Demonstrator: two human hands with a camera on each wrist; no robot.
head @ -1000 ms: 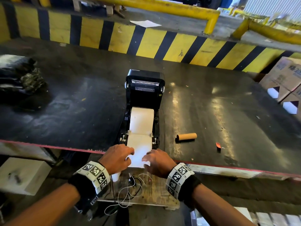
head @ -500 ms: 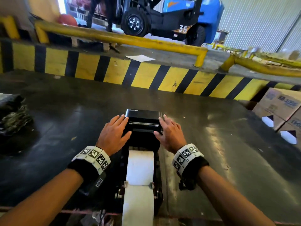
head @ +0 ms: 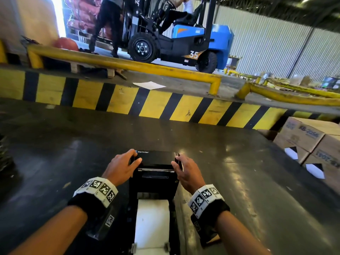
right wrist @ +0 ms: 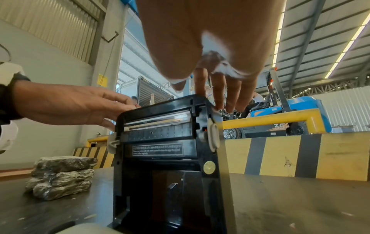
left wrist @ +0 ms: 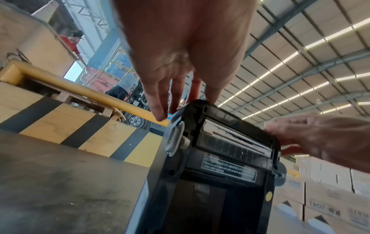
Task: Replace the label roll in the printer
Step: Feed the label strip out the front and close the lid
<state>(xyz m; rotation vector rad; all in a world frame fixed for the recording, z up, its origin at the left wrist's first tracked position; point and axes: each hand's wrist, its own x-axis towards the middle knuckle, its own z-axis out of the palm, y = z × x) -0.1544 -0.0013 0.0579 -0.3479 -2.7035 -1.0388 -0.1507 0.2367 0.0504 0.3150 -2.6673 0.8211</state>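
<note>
A black label printer stands on the dark table [head: 64, 155] with its lid [head: 156, 159] raised upright. White label paper [head: 152, 221] runs from the open bay toward me. My left hand [head: 121, 166] holds the lid's top left corner, thumb on the front face and fingers over the top edge. My right hand [head: 185, 172] holds the top right corner the same way. From the left wrist, my left hand's fingers [left wrist: 160, 101] reach past the lid [left wrist: 230, 142]. The right wrist view shows my fingers [right wrist: 220, 95] on the lid's corner [right wrist: 160, 126]. The roll itself is hidden.
A yellow and black striped curb [head: 156, 105] borders the table's far side. Beyond it stands a blue forklift [head: 184, 39] with a person [head: 108, 21] beside it. Cardboard boxes [head: 312, 140] are stacked at the right. A dark wrapped bundle [right wrist: 60, 177] lies left of the printer.
My hands left the label strip at the printer's front and reached the raised lid. Half a second ago they lay flat beside it; now they grasp its top corners. The view has tilted up.
</note>
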